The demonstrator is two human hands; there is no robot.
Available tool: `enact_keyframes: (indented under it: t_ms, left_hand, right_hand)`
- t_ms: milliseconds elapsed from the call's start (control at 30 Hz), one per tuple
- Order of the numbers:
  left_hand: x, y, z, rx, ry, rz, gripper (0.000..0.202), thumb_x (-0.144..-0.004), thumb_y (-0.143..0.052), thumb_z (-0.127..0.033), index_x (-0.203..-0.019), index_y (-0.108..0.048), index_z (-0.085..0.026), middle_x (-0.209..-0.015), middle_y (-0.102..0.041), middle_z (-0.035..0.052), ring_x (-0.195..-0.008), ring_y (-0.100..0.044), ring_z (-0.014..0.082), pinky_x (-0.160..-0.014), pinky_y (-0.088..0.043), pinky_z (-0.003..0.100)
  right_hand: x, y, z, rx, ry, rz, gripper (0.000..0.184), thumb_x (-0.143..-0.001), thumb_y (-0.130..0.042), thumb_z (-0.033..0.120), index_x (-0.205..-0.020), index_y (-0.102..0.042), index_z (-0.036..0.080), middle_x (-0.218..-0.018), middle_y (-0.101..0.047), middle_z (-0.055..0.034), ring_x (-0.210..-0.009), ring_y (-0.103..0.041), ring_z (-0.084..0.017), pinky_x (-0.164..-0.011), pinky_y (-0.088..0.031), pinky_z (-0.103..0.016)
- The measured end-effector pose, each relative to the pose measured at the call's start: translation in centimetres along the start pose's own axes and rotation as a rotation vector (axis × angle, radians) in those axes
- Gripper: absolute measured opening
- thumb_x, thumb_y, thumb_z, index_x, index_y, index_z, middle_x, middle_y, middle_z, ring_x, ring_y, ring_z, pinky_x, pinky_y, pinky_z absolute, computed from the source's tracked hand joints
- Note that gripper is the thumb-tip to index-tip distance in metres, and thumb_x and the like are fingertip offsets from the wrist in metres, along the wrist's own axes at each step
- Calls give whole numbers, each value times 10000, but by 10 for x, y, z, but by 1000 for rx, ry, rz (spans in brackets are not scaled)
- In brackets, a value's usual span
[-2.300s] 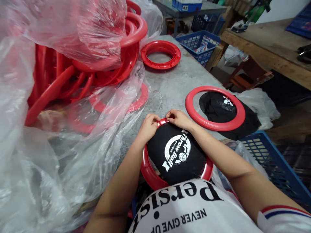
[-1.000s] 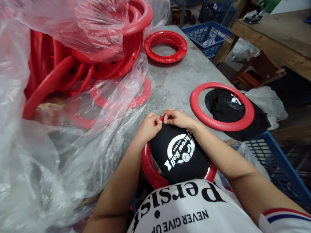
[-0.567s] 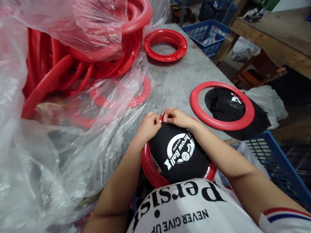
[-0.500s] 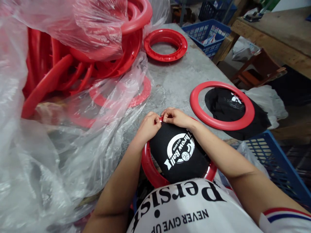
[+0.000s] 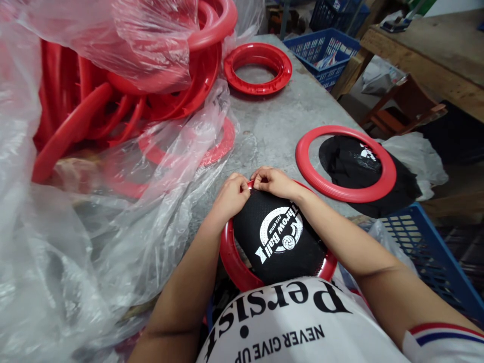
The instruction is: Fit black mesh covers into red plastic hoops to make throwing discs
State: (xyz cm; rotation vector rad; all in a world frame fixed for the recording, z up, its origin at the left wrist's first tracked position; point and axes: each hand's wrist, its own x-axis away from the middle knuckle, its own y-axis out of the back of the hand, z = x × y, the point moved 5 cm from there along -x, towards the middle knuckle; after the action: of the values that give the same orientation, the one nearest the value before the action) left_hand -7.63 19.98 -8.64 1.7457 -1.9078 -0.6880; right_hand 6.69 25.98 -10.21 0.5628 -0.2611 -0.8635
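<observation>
A black mesh fabric disc (image 5: 253, 227) with a white "Throw Ball" print lies across a red plastic ring (image 5: 235, 259), which leans against my shirt at the table's near edge. My left hand (image 5: 233, 193) pinches the fabric's far edge at the ring's rim. Right beside it, my right hand (image 5: 273, 182) pinches the same edge, with the thumb and fingertips pressed together. A gap shows between fabric and ring on the left. Another red ring (image 5: 308, 161) rests to the right, partly over a second black fabric disc (image 5: 350, 169).
Clear plastic sheeting (image 5: 159, 252) covers the left side, with several red rings (image 5: 75, 136) heaped under it. Stacked red rings (image 5: 258, 89) sit at the back of the grey table (image 5: 260, 131). Blue crates stand at the right front (image 5: 434, 262) and back right (image 5: 321, 53).
</observation>
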Motion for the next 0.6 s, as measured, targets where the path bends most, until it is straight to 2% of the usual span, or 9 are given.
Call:
enact_keyframes:
  t_ms: [233, 600]
  left_hand:
    - [0, 1, -1, 16, 15, 6, 186, -791, -533, -71, -663, -511, -204, -964, -621, 36, -948, -615, 189, -898, -472, 339]
    - [-2, -3, 3, -54, 24, 10, 196, -783, -527, -67, -658, -473, -209, -897, -572, 20, -886, -588, 177, -864, -470, 325]
  right_hand:
    - [1, 0, -1, -36, -35, -2, 78, -778, -673, 128, -711, -664, 165, -1007, -700, -46, -891, -627, -150, -897, -480, -296]
    - [1, 0, 7, 97, -25, -16, 100, -785, -675, 120, -702, -665, 175, -970, -717, -38, -883, -629, -155, -882, -470, -291]
